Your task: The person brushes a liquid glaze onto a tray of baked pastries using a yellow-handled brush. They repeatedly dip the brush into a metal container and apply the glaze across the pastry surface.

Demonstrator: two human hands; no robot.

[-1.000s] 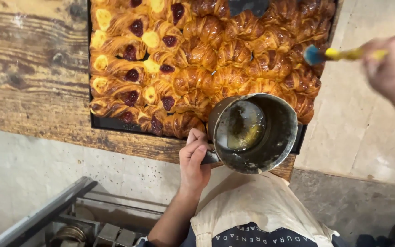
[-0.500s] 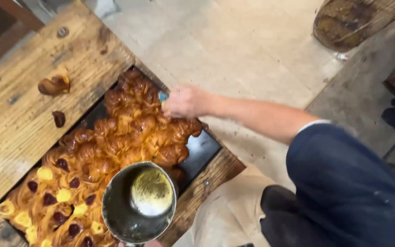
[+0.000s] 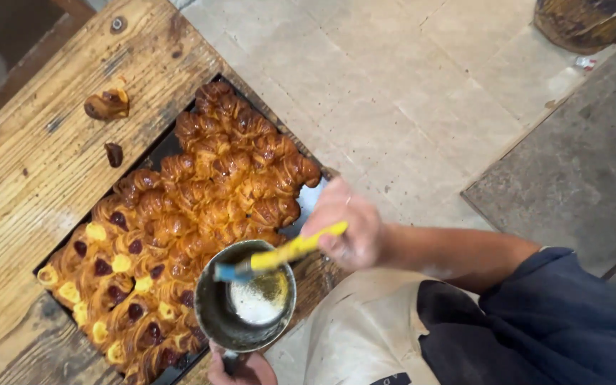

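My right hand (image 3: 347,228) is clenched round the yellow handle of a pastry brush (image 3: 279,257), fingers wrapped over the near end of it; the handle runs away from my fingertips, down and across, to a blue ferrule whose bristle end sits over the rim of a small metal saucepan (image 3: 245,299); whether the bristles touch the liquid inside I cannot tell. My left hand (image 3: 240,367) is only partly in view at the bottom edge, fingers closed on the saucepan's handle, holding the pan just beyond my knuckles; the pan is dark and worn, with a pale, speckled glaze pooled in its bottom.

Just past the fingers of my right hand, and directly behind the pan, lies a dark baking tray (image 3: 308,196) sunk among the boards of a wooden table (image 3: 44,164); it is packed with browned croissants (image 3: 237,171) on the side nearest my right hand, touching one another; further from my fingers, beyond the pan, sit small pastries with red jam and yellow custard centres (image 3: 119,264), also crowded edge to edge. Well beyond the tray, on the bare wood, lie two broken pastry scraps (image 3: 108,107), the larger one above the smaller; my cream apron (image 3: 365,335) hangs below my right wrist.
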